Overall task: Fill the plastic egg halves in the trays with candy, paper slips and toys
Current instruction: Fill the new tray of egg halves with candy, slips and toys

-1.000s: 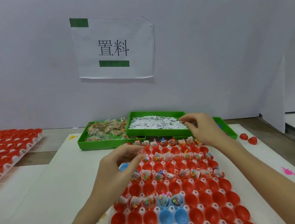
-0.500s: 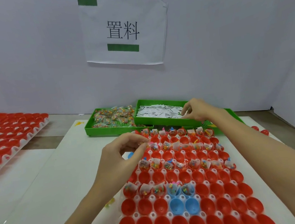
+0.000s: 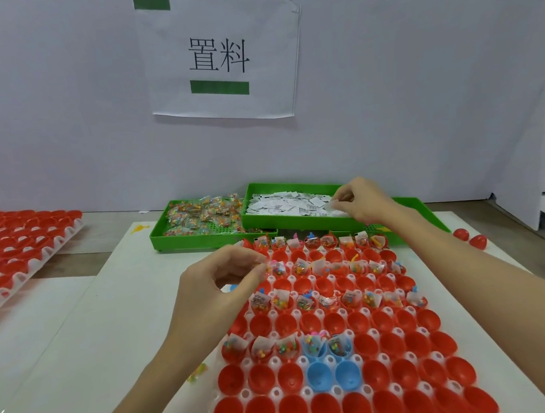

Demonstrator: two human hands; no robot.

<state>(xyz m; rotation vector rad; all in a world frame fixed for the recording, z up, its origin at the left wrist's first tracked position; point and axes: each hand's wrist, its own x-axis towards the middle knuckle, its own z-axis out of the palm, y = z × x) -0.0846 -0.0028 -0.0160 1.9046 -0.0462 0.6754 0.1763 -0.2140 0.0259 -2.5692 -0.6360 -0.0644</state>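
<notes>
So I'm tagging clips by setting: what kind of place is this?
Probably a small assembly or packing workstation: a tray of plastic egg halves, green bins of candy and paper slips, and a printed station sign.

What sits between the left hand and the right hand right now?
Head view: filled red egg halves and the slip tray's green front wall lie between left hand and right hand.

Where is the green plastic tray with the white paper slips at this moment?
In the head view, the green plastic tray of white paper slips sits at the table's far side, right of the green tray of candy packets, under the right hand.
</notes>
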